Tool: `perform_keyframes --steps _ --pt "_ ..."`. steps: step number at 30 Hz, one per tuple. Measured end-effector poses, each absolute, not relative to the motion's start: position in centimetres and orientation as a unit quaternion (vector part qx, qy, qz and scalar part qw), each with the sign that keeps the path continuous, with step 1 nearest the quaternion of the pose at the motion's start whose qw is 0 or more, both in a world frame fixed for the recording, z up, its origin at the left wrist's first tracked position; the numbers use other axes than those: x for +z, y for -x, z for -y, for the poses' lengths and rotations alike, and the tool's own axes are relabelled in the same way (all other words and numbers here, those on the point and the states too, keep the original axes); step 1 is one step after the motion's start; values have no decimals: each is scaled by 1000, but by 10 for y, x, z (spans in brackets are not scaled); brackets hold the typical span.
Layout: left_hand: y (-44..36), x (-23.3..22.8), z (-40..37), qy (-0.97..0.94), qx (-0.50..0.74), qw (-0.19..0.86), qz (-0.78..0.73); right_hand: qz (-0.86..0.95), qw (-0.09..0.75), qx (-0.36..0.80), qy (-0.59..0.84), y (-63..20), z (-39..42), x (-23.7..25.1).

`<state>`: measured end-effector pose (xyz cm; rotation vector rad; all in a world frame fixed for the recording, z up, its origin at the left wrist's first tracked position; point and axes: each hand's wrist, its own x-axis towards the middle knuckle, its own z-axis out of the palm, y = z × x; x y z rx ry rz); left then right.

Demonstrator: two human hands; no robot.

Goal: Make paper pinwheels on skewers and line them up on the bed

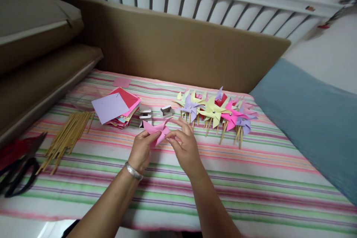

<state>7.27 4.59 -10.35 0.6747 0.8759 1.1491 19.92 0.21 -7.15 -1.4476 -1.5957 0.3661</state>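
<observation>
A pink paper pinwheel [151, 128] is held over the striped cloth, its blades folded toward the middle. My left hand [142, 149] grips it, the thumb pressed on its centre. At its right edge is my right hand [184, 148], thumb and index finger pinched together by a blade and the other fingers loosely bent. Whether a small pin sits in that pinch, I cannot tell. Small open boxes [166, 111] stand just beyond my hands. To their left lies a stack of coloured paper squares [111, 107], a lilac sheet on top.
Several finished pinwheels on sticks [213, 112] lie in a cluster at the right. Bare wooden sticks [67, 135] are bundled at the left, beside black-handled scissors [23, 171]. A brown board [178, 44] stands along the back, and stacked cushions [41, 59] rise at the left.
</observation>
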Motion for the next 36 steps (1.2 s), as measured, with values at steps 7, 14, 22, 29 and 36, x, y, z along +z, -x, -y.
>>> perform_keyframes --steps 7,14,22,29,36 --pt "-76 -102 -42 -278 516 722 -368 611 472 220 596 -197 -5 -81" --pt "-75 -100 -40 -273 496 749 -343 597 484 231 597 -198 -7 -83" --pt "-75 -99 -40 -284 495 751 -333 585 487 244 601 -198 -6 -82" --pt "-74 -97 -41 -321 492 737 -334 536 500 313 604 -198 -8 -82" --pt "-72 -95 -42 -352 469 727 -356 462 521 392 601 -198 -11 -84"
